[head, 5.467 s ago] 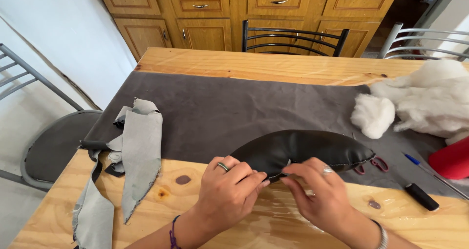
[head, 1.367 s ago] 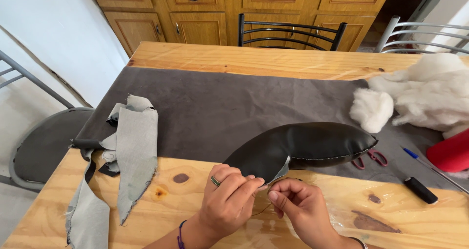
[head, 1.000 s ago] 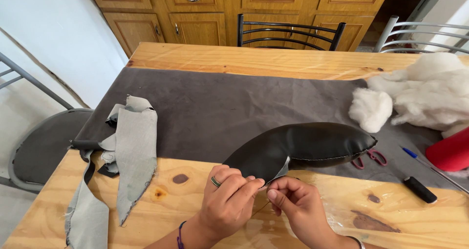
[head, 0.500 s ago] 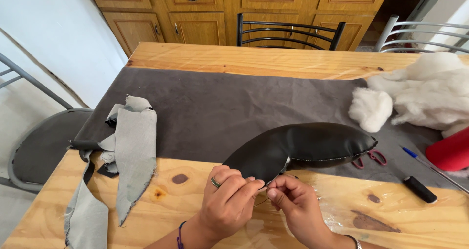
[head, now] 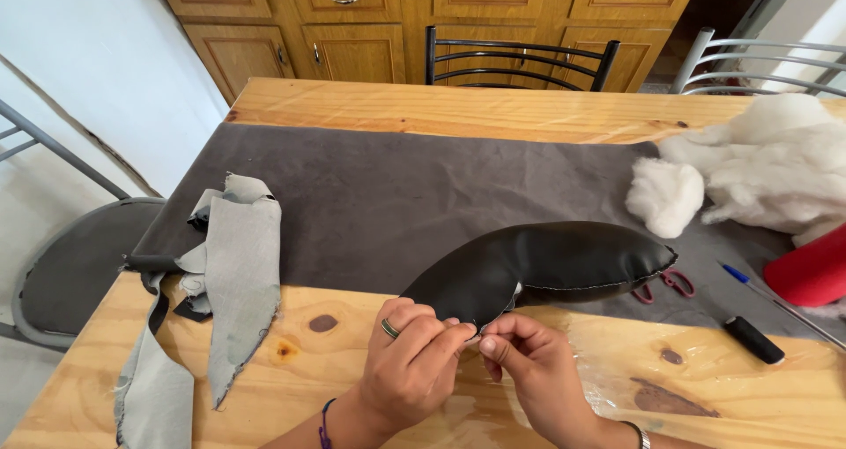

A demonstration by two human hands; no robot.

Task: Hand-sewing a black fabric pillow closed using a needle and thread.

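The table (head: 529, 114) carries a wide grey cloth (head: 379, 193), bare wood along its near edge. There the stuffed black piece (head: 546, 264) lies, its seam pinched by left hand (head: 410, 370) and right hand (head: 538, 383) fingers.

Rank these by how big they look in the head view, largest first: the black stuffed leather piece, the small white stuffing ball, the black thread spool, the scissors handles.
1. black stuffed leather piece, pinched by the left hand and right hand
2. small white stuffing ball
3 and 4. black thread spool and pink scissors handles: alike in apparent size, and the scissors are partly hidden, so unranked.
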